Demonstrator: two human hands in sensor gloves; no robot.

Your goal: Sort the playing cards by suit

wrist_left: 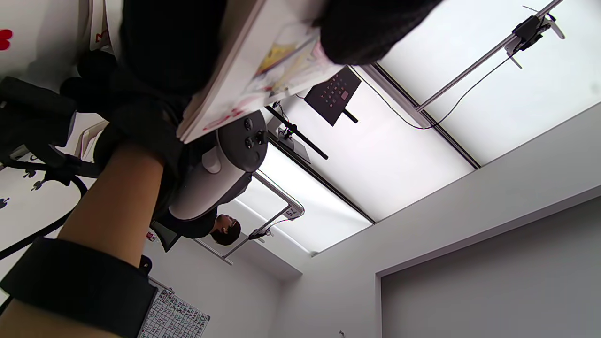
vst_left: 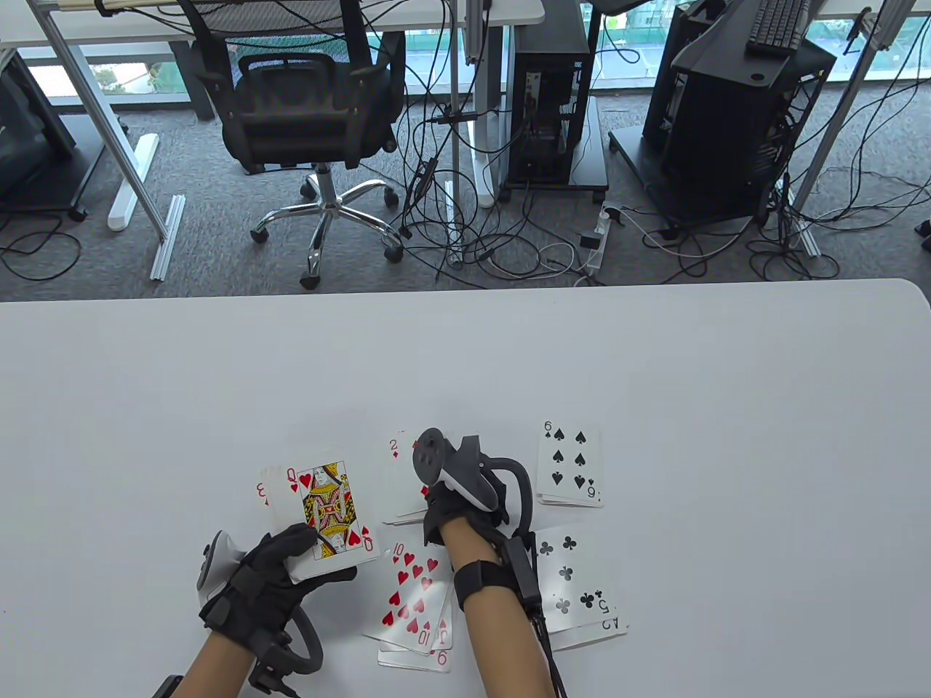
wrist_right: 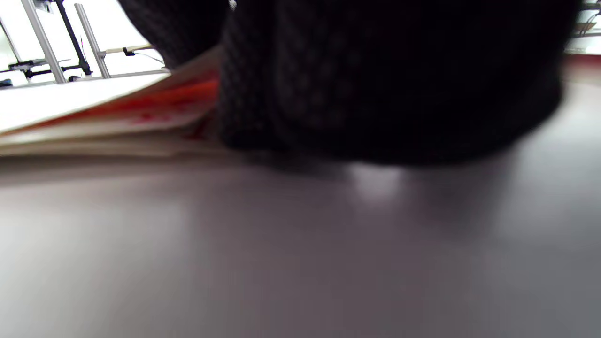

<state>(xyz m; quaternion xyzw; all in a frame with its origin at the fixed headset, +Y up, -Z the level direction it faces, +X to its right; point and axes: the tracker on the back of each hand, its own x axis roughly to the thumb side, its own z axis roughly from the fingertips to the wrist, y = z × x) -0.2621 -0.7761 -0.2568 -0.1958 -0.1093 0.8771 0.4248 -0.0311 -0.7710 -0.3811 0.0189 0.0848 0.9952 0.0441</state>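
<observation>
From the table view, four face-up piles already lie on the white table (vst_left: 727, 407), so the sorting looks well under way rather than just begun. A spade pile (vst_left: 569, 465) topped by the six of spades sits on the far right, a club pile (vst_left: 578, 589) topped by a five of clubs lies nearer the person on the right, and a heart pile (vst_left: 414, 603) topped by the ten of hearts is fanned loosely in the near middle. A diamond pile (vst_left: 400, 472), with a two showing at its corner, lies just beyond it, mostly hidden under the right hand (vst_left: 462, 502). The left hand (vst_left: 269, 574) holds the unsorted stack (vst_left: 324, 516) with the queen of hearts on top and a red three peeking out at its left edge; the thumb lies across the face and the fingers curl beneath. Several cards are therefore left to deal out, and I judge the queen belongs on the heart pile next.

In the left wrist view, tipped toward the ceiling, the unsorted stack is seen edge-on with several cards' thickness, clamped between the gloved fingers (wrist_left: 366, 33) on top and the palm. It confirms that more than a card or two remains.

In the right wrist view, close to the table and blurred, dark gloved fingers (wrist_right: 375, 84) press down at the edge of a thin stack of red-printed cards. Whether they pinch a card or only rest on the stack, I cannot tell.
</observation>
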